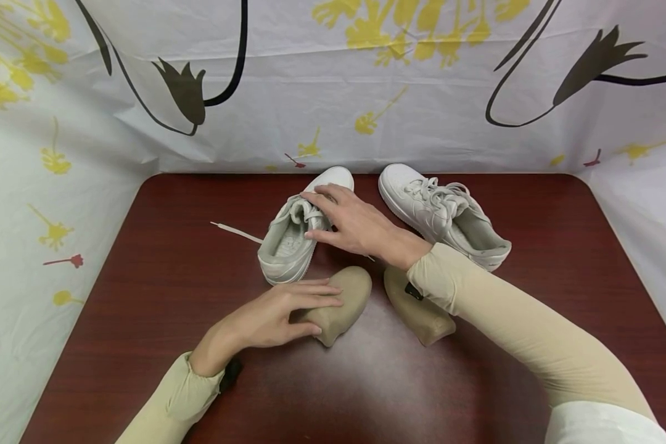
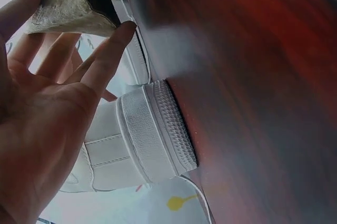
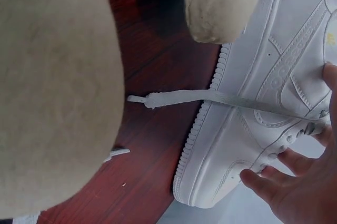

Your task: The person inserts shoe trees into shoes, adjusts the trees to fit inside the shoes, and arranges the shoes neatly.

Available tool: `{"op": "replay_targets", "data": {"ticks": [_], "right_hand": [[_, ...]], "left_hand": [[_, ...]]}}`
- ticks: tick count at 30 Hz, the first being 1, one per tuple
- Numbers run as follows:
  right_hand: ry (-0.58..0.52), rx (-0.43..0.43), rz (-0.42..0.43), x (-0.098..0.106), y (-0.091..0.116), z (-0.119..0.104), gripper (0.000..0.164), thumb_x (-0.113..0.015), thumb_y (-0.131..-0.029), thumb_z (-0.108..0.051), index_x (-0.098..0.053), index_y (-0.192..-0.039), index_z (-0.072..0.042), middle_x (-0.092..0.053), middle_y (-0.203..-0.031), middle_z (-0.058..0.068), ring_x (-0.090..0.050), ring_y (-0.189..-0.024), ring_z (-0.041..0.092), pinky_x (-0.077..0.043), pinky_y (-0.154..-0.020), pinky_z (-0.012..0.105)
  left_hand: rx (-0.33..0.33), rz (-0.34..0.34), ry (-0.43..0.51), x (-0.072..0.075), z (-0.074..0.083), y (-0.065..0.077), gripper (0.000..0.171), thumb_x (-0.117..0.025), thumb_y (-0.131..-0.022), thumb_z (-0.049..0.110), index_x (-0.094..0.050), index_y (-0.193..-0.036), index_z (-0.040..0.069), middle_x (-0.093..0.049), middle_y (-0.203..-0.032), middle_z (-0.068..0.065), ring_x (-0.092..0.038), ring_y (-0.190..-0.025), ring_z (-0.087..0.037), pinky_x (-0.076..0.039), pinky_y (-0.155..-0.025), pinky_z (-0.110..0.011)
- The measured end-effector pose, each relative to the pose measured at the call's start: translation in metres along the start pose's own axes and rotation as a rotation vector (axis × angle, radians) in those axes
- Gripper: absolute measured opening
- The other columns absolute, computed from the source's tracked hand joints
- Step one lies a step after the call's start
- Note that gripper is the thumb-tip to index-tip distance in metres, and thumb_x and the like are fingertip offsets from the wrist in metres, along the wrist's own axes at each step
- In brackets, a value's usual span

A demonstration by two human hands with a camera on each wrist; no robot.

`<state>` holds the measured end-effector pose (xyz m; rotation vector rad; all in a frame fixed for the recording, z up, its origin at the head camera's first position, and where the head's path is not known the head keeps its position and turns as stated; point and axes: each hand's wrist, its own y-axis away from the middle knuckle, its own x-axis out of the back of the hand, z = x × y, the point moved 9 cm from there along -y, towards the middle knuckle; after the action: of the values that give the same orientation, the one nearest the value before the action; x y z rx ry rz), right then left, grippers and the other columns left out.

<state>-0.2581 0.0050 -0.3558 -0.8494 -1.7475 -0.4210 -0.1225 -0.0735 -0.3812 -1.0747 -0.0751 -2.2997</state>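
The left hand (image 1: 277,311) sets its thumb and fingers round the left beige form (image 1: 346,299), while the right hand (image 1: 355,222) lies across the laces of the left white shoe (image 1: 288,237), fingers spread; I cannot tell whether it pinches a lace. That shoe lies just far of the form, both long axes slanting from near left to far right. The shoe's opening faces the near side, closer to the left hand. The right white shoe (image 1: 430,206) and right beige form (image 1: 422,314) slant the opposite way, the latter partly under the right sleeve (image 1: 505,308). The toes point towards the table's (image 1: 189,246) far edge; open room lies near and left, past a loose lace (image 1: 235,232).
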Motion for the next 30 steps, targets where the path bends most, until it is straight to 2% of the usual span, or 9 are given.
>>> {"op": "replay_targets", "data": {"ticks": [12,20,30], "right_hand": [[0.008,0.009,-0.021,-0.001,-0.001,0.001,0.070,-0.058,-0.095,-0.055,-0.037,-0.154,-0.025,-0.039,-0.151,0.012,-0.037,-0.138,0.029,-0.040,-0.106,0.044],[-0.005,0.021,-0.016,0.000,-0.001,0.002,0.070,-0.058,-0.095,-0.055,-0.036,-0.155,-0.026,-0.039,-0.151,0.012,-0.036,-0.139,0.030,-0.038,-0.109,0.045],[-0.012,0.034,-0.008,0.001,-0.001,0.002,0.069,-0.059,-0.095,-0.056,-0.037,-0.154,-0.028,-0.040,-0.151,0.012,-0.037,-0.138,0.030,-0.038,-0.108,0.045]], "left_hand": [[-0.024,0.027,-0.028,0.005,0.009,0.002,0.054,-0.077,-0.088,0.023,-0.061,-0.138,0.018,-0.053,-0.145,0.000,-0.045,-0.137,-0.022,-0.034,-0.114,-0.037],[-0.091,0.076,0.005,0.013,0.020,0.002,0.052,-0.078,-0.087,0.022,-0.063,-0.135,0.013,-0.058,-0.140,0.000,-0.048,-0.135,-0.024,-0.035,-0.113,-0.037],[-0.122,0.093,0.038,0.022,0.030,0.003,0.045,-0.077,-0.088,0.022,-0.066,-0.131,0.015,-0.060,-0.138,0.001,-0.048,-0.134,-0.024,-0.034,-0.113,-0.039]]}}
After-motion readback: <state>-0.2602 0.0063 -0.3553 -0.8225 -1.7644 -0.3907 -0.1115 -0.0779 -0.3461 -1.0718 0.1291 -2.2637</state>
